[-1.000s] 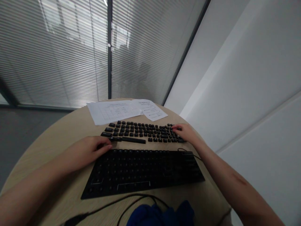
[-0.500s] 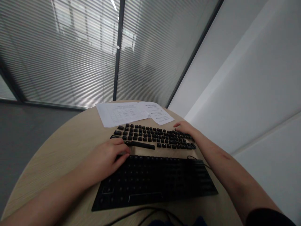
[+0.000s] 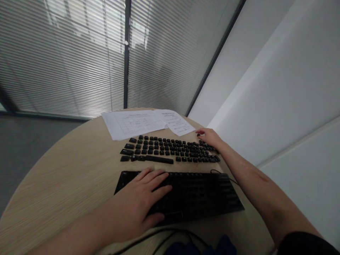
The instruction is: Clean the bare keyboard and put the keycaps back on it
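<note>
A black keyboard (image 3: 202, 193) lies flat near the front of the round table. My left hand (image 3: 143, 196) is over its left part, fingers spread and stretched out, holding nothing. Whether the palm presses on it I cannot tell. Beyond the keyboard, loose black keycaps (image 3: 159, 147) are laid out in rows, with the long space bar (image 3: 159, 159) along the near row. At the far right end of the rows is my right hand (image 3: 208, 136), thumb and fingers bent together at a small black keycap (image 3: 198, 135). The hand partly covers the keycaps beneath it.
Printed paper sheets (image 3: 132, 122) lie at the table's far edge. A black cable (image 3: 170, 230) curves along the near side, beside something dark blue (image 3: 202, 248). Glass panels with blinds (image 3: 79, 63) stand behind the table (image 3: 66, 159), and a white wall (image 3: 278, 106) on the right.
My left hand has moved from the left end of the keycap rows toward me, onto the keyboard, and its fingers have spread. My right hand stays at the right end. The view has shifted slightly.
</note>
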